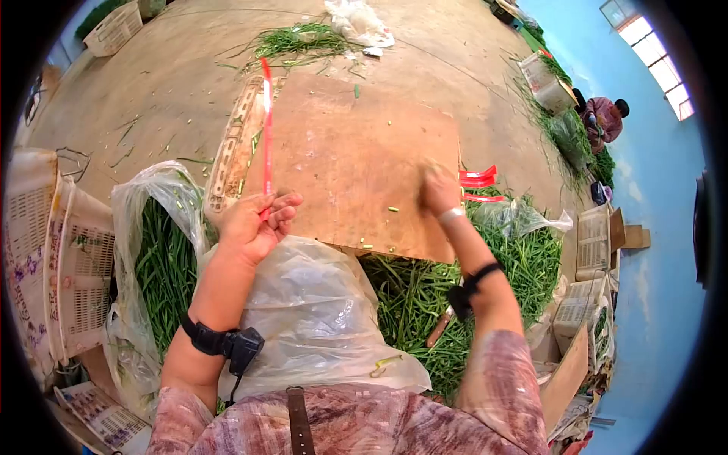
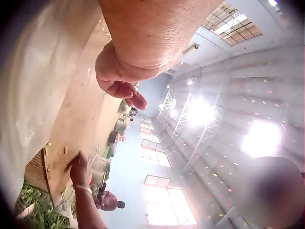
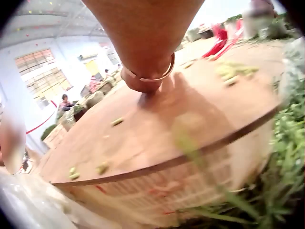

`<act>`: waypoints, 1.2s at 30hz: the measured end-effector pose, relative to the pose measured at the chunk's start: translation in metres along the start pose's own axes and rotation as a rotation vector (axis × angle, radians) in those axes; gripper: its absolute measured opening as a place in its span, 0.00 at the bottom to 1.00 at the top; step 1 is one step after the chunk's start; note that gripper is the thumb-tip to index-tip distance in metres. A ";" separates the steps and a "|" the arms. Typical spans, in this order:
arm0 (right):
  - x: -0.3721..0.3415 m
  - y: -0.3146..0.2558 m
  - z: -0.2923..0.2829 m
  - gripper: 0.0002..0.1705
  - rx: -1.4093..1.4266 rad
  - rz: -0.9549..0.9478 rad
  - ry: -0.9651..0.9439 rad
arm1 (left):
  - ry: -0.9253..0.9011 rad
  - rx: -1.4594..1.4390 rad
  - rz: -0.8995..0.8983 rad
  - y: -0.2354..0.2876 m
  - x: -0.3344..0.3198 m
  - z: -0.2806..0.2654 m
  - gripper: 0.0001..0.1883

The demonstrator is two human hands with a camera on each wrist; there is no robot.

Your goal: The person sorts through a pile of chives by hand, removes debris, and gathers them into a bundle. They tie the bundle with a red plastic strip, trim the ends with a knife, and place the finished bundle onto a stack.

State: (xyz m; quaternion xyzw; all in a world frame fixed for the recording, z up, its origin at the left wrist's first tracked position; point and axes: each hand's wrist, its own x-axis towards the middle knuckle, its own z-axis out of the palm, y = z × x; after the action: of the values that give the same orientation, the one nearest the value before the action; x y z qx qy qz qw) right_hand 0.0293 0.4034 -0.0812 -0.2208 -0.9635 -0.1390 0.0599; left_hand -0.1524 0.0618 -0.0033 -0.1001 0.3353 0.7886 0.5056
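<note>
My left hand (image 1: 254, 224) pinches the lower end of a long red strip (image 1: 267, 129), which stands up over the left part of a wooden board (image 1: 341, 152). In the left wrist view the left hand (image 2: 124, 71) shows its fingers curled in. Low over the board's right side is my right hand (image 1: 438, 189), blurred, with a band at its wrist. Its fingers reach down toward the board in the left wrist view, with nothing seen in them. Short green stem pieces (image 1: 393, 209) lie on the board. More red strips (image 1: 478, 179) lie at its right edge.
Cut green stalks (image 1: 523, 258) are heaped right of the board, and a knife handle (image 1: 438, 330) lies on stalks below it. A plastic bag (image 1: 163, 235) of stalks stands left. Crates (image 1: 83, 258) line the left side. Another person (image 1: 603, 120) sits by the far right wall.
</note>
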 end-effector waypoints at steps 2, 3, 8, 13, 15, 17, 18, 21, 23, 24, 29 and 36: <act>-0.051 0.049 -0.012 0.12 -0.197 0.211 -0.400 | -0.050 -0.024 -0.136 -0.006 0.013 -0.001 0.11; -0.067 0.053 -0.050 0.09 -0.246 0.198 -0.463 | -0.241 -0.091 -0.272 -0.019 0.040 -0.021 0.12; -0.067 0.025 -0.100 0.28 0.427 -0.031 0.243 | 0.018 -0.105 -0.328 -0.055 0.064 0.012 0.06; 0.002 -0.052 -0.072 0.24 0.727 -0.156 0.035 | 0.072 0.171 -0.284 -0.075 0.084 0.023 0.13; 0.028 -0.095 -0.080 0.27 0.752 -0.236 0.080 | 0.138 0.131 -0.317 -0.083 0.074 0.034 0.14; 0.060 -0.127 -0.069 0.31 0.755 -0.313 0.148 | 0.262 0.122 -0.255 -0.079 0.074 0.042 0.16; 0.072 -0.136 -0.049 0.31 0.761 -0.324 0.150 | 0.268 0.118 -0.245 -0.079 0.079 0.039 0.16; 0.096 -0.144 -0.020 0.31 0.563 -0.287 -0.027 | 0.194 0.099 -0.279 -0.071 0.080 0.041 0.13; 0.107 -0.143 -0.007 0.30 0.542 -0.277 -0.053 | 0.188 0.088 -0.230 -0.074 0.094 0.036 0.13; 0.106 -0.143 -0.005 0.29 0.518 -0.243 -0.079 | 0.174 0.091 -0.197 -0.074 0.095 0.035 0.13; 0.098 -0.152 -0.028 0.13 0.573 -0.211 0.094 | -0.198 0.118 0.064 -0.098 0.110 0.004 0.13; 0.115 -0.152 -0.021 0.25 0.482 -0.363 -0.198 | 0.366 0.014 -0.289 -0.079 0.125 0.035 0.20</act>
State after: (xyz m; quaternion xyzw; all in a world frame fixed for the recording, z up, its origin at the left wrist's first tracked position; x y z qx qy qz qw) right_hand -0.1400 0.3129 -0.0776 -0.0370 -0.9935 0.1068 -0.0093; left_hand -0.1368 0.1958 -0.0731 -0.2850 0.4092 0.6742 0.5448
